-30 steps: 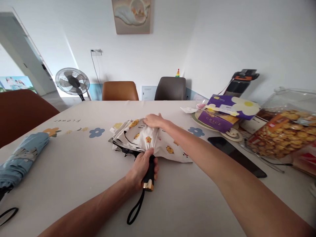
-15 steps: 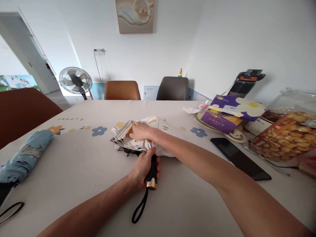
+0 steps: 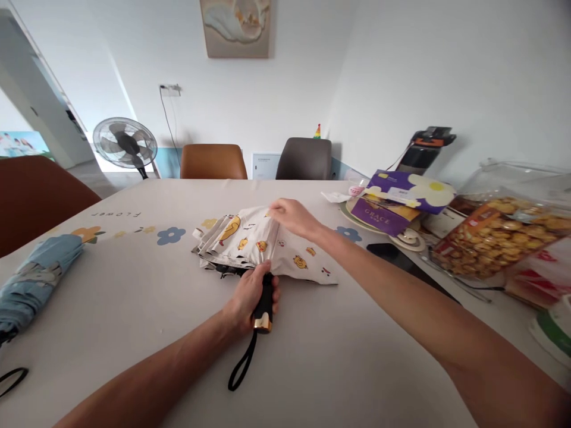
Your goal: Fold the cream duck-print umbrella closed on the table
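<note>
A white umbrella (image 3: 243, 238) with yellow cartoon prints lies collapsed on the table, its canopy loose and partly fanned in folds. My left hand (image 3: 250, 297) is wrapped round its black handle, thumb up at the base of the cloth. The handle ends in a gold-coloured cap, from which a black wrist strap (image 3: 243, 370) hangs down onto the table. At the far part of the canopy, my right hand (image 3: 288, 215) pinches the white fabric between its fingers. One canopy panel spreads out to the right, beneath my right forearm.
A folded blue umbrella (image 3: 42, 282) lies at the left. On the right are a black phone (image 3: 413, 264), a purple tissue box (image 3: 397, 202), a clear container of snacks (image 3: 504, 238) and a dark bottle (image 3: 422, 151). Chairs and a fan (image 3: 125, 145) stand beyond the table (image 3: 187, 368).
My right hand has moved from the left folds to the far middle of the canopy. A printed panel now shows spread to the right. My left hand keeps hold of the handle.
</note>
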`<state>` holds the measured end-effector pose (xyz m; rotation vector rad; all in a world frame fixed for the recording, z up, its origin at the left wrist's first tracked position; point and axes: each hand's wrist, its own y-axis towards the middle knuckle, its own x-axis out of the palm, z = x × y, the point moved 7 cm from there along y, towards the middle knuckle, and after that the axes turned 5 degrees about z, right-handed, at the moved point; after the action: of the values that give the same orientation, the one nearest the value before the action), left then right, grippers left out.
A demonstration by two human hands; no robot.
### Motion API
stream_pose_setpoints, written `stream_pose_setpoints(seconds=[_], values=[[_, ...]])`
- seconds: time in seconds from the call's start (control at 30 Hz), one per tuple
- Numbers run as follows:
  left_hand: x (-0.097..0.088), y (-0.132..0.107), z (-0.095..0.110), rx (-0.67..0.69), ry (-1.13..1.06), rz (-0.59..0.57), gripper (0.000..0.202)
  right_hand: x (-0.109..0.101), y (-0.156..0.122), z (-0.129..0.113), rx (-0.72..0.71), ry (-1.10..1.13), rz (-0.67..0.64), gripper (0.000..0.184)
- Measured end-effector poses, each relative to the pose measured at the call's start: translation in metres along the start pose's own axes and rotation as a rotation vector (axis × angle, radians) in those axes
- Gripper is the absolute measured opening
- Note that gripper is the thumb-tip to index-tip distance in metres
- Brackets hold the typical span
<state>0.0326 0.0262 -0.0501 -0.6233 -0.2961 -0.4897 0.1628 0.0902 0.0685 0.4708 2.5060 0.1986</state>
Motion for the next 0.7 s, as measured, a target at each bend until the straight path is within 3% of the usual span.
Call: stream_pose_setpoints(seconds=[0.1, 0.17, 0.3, 0.53, 0.7], values=[[0.000, 0.000, 0.000, 0.008, -0.012, -0.015, 0.026, -0.049, -0.010, 0.052, 0.082, -0.230, 0.158, 0.009], [0.000, -0.001, 0.000, 0.004, -0.010, -0.013, 0.027, -0.070, -0.023, 0.086, 0.205, -0.328, 0.197, 0.008], [-0.001, -0.001, 0.001, -0.012, 0.004, 0.000, 0.029, -0.077, -0.048, 0.128, 0.411, -0.403, 0.087, 0.023], [-0.003, -0.001, 0.000, -0.016, -0.015, -0.002, 0.027, -0.051, -0.053, 0.124, 0.463, -0.409, -0.035, 0.032], [0.002, -0.006, 0.020, -0.083, -0.115, -0.097, 0.030, -0.054, -0.057, 0.116, 0.430, -0.357, 0.054, 0.031]])
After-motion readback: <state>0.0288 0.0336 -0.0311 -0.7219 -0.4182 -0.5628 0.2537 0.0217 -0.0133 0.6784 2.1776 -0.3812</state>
